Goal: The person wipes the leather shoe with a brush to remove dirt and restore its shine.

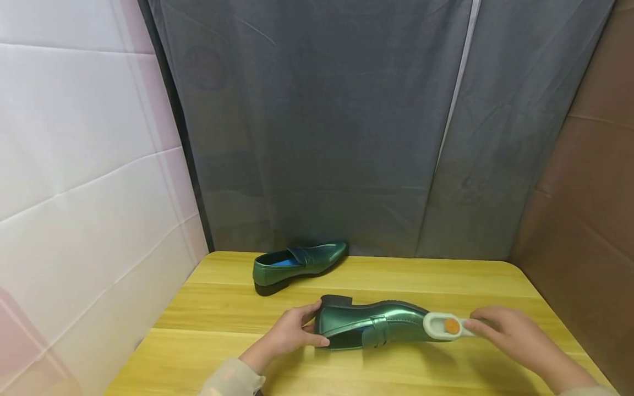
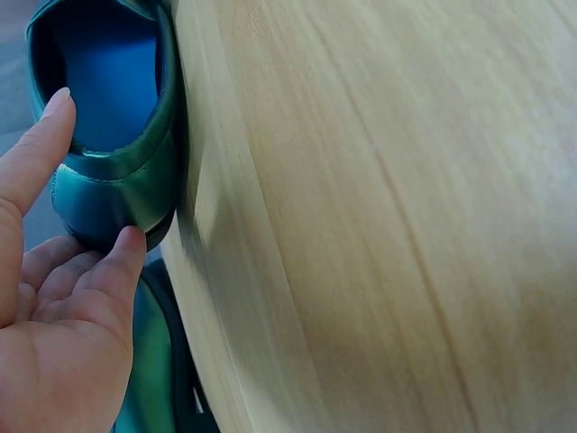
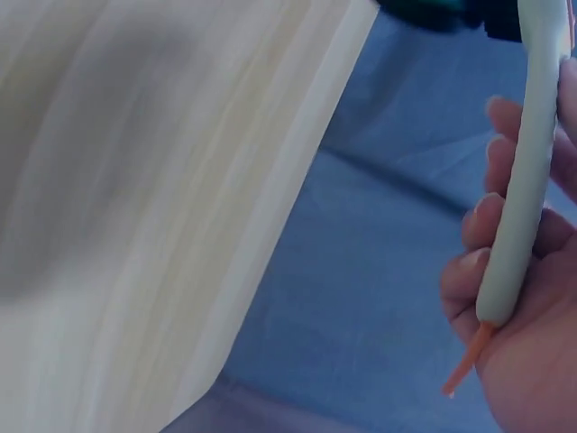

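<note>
A shiny green loafer (image 1: 354, 319) lies tipped on its side across the front of the table, its sole facing away and its toe to the right. At its heel my left hand (image 1: 291, 330) grips it; in the left wrist view one fingertip (image 2: 59, 104) is at the rim of the opening, beside the blue insole (image 2: 113, 81). My right hand (image 1: 510, 333) holds a pale brush (image 1: 436, 325) with an orange button by its handle. The brush head lies against the loafer's toe, its bristles hidden. An orange loop (image 3: 469, 361) hangs from the handle's end.
A second green loafer (image 1: 299, 264) stands upright near the table's back edge, toe to the right. The wooden table (image 1: 223, 308) is bounded by a grey curtain (image 1: 317, 137) behind, a white panel (image 1: 89, 192) at left and a brown one (image 1: 584, 192) at right.
</note>
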{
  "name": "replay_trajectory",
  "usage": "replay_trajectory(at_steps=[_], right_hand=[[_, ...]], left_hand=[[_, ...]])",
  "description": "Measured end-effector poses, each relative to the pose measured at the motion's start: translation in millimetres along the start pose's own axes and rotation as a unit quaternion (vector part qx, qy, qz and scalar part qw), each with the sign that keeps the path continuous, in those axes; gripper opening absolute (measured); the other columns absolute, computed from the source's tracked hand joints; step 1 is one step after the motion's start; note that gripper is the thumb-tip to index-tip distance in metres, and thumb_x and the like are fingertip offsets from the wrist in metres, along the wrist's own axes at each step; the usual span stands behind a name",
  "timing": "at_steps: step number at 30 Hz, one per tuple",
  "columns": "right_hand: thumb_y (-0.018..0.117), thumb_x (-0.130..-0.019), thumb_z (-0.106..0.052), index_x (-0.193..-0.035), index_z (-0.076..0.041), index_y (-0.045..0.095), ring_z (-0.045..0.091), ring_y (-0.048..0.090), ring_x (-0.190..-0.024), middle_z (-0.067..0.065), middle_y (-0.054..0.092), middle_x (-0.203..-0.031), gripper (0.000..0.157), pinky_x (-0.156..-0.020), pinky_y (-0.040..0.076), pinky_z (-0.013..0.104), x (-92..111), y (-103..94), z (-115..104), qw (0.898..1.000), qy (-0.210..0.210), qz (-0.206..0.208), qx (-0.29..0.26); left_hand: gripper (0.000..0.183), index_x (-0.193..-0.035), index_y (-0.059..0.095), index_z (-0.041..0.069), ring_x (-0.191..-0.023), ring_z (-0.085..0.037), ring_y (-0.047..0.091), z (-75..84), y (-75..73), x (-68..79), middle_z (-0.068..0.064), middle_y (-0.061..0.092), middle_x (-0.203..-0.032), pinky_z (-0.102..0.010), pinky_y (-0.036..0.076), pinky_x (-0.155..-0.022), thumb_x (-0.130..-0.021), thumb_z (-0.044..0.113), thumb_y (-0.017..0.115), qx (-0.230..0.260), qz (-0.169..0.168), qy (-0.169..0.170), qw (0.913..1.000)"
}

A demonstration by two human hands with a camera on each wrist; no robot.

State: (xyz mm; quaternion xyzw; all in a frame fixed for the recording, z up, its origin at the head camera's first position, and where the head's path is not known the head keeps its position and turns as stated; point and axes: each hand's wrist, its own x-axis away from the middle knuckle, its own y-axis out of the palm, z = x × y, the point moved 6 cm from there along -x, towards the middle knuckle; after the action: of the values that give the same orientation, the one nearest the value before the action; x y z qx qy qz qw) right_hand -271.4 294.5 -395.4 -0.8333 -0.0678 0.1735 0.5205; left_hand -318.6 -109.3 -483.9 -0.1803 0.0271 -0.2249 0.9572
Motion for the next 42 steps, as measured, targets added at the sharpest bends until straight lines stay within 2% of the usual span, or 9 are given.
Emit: replay_trajectory(at_steps=[3, 9, 13, 19, 28, 35, 42], right_hand=[[0.053, -0.087, -0.05, -0.081, -0.03, 0.064, 0.005, 0.054, -0.072, -0.018, 0.058, -0.077, 0.024, -0.065, 0.045, 0.03, -10.3, 3.4, -10.1, 1.0, 0.014, -0.013, 0.008], [0.044, -0.088, -0.057, -0.067, -0.029, 0.055, 0.004, 0.041, -0.057, -0.014, 0.046, -0.059, 0.037, -0.056, 0.034, 0.025, -29.0, 14.7, -32.3, 0.999, 0.021, -0.035, 0.005], [0.04, -0.088, -0.061, -0.07, -0.025, 0.053, 0.007, 0.04, -0.055, -0.011, 0.043, -0.058, 0.042, -0.056, 0.034, 0.028, -41.8, 24.1, -50.2, 0.998, 0.035, -0.05, 0.026], [0.04, -0.092, -0.054, -0.074, -0.027, 0.051, 0.009, 0.039, -0.053, -0.009, 0.042, -0.057, 0.035, -0.052, 0.033, 0.03, -58.2, 37.3, -85.0, 0.994, 0.023, -0.047, 0.092], [0.044, -0.092, -0.049, -0.078, -0.026, 0.062, 0.008, 0.042, -0.053, -0.015, 0.045, -0.059, 0.033, -0.051, 0.036, 0.031, -77.6, 59.4, -122.9, 0.989, 0.0, -0.032, 0.142], [0.044, -0.092, -0.049, -0.077, -0.026, 0.066, 0.008, 0.044, -0.052, -0.013, 0.046, -0.056, 0.036, -0.048, 0.035, 0.03, -89.1, 83.6, -144.8, 0.99, -0.009, -0.037, 0.135], [0.041, -0.093, -0.049, -0.071, -0.025, 0.064, 0.008, 0.043, -0.049, -0.012, 0.044, -0.052, 0.04, -0.046, 0.035, 0.029, -100.2, 104.7, -165.0, 0.993, -0.026, -0.029, 0.109]], left_hand=[[0.09, -0.14, 0.034, 0.002, -0.126, -0.028, 0.037, 1.0, 1.2, 1.2, -0.01, 0.032, -0.144, -0.032, 0.043, -0.09, -0.067, 0.025, 0.081, 0.008, -0.003, 0.002, 1.0], [0.088, -0.139, 0.033, 0.001, -0.126, -0.028, 0.037, 2.1, 3.8, 2.7, -0.011, 0.032, -0.144, -0.032, 0.044, -0.089, -0.068, 0.02, 0.081, 0.034, -0.003, 0.009, 0.9994], [0.089, -0.14, 0.033, 0.002, -0.125, -0.028, 0.038, 1.9, 3.2, 1.8, -0.011, 0.032, -0.144, -0.032, 0.043, -0.089, -0.068, 0.021, 0.081, 0.022, -0.001, 0.005, 0.9997], [0.09, -0.14, 0.034, 0.003, -0.125, -0.028, 0.038, 2.7, 1.2, 0.3, -0.009, 0.032, -0.144, -0.032, 0.043, -0.089, -0.067, 0.026, 0.081, 0.004, 0.0, 0.004, 1.0], [0.091, -0.139, 0.034, 0.001, -0.126, -0.029, 0.037, 2.7, 0.4, 1.7, -0.011, 0.032, -0.144, -0.033, 0.043, -0.089, -0.066, 0.025, 0.082, 0.004, 0.001, 0.0, 1.0], [0.092, -0.139, 0.035, 0.002, -0.125, -0.028, 0.038, 0.8, 0.2, 1.9, -0.01, 0.034, -0.143, -0.031, 0.044, -0.089, -0.065, 0.028, 0.082, -0.008, 0.005, -0.007, 0.9999], [0.084, -0.136, 0.041, 0.006, -0.126, -0.023, 0.038, 3.1, 0.4, 0.9, -0.006, 0.041, -0.139, -0.029, 0.042, -0.09, -0.066, 0.027, 0.082, -0.023, 0.007, 0.016, 0.9996]])
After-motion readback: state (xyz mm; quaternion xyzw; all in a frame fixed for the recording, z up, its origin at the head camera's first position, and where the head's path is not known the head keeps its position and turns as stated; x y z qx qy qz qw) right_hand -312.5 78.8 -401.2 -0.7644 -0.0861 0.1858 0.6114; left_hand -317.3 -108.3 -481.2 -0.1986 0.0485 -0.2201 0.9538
